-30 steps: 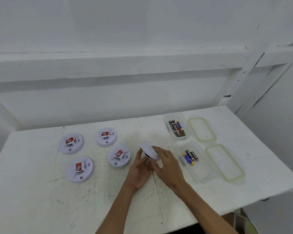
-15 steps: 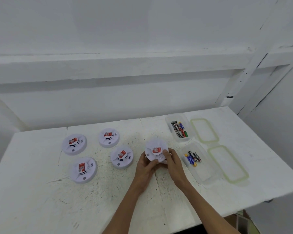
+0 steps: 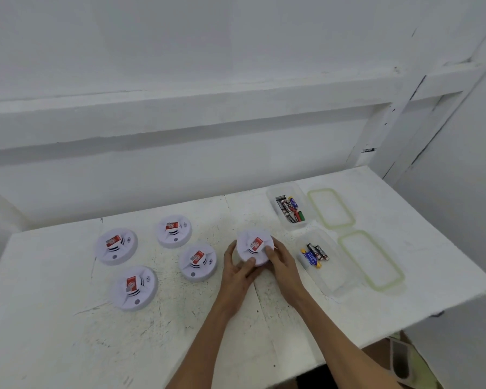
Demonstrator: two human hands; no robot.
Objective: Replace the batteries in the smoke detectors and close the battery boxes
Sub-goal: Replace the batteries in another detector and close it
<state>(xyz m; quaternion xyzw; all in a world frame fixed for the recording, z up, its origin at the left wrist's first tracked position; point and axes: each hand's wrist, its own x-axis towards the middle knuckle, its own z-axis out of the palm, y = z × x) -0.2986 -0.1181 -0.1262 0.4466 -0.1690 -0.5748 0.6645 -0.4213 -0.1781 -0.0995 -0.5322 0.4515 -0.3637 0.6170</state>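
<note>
white table (image 3: 54, 332) with detectors (image 3: 116, 246), boxes (image 3: 334, 279), lids (image 3: 331, 208)

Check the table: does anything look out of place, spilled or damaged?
Nothing spilled or broken. The white table is scuffed with dark scratches around the middle. Both battery boxes stand open, their lids lying beside them, as the task would need. Four detectors lie flat; the left hand and right hand hold a fifth detector.

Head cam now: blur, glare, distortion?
Head view: soft even light, faint shadows, no glare; wide-angle lens bends the edges of the white table; the round white smoke detector gripped by the left hand and right hand looks slightly soft, its red label unreadable.
</note>
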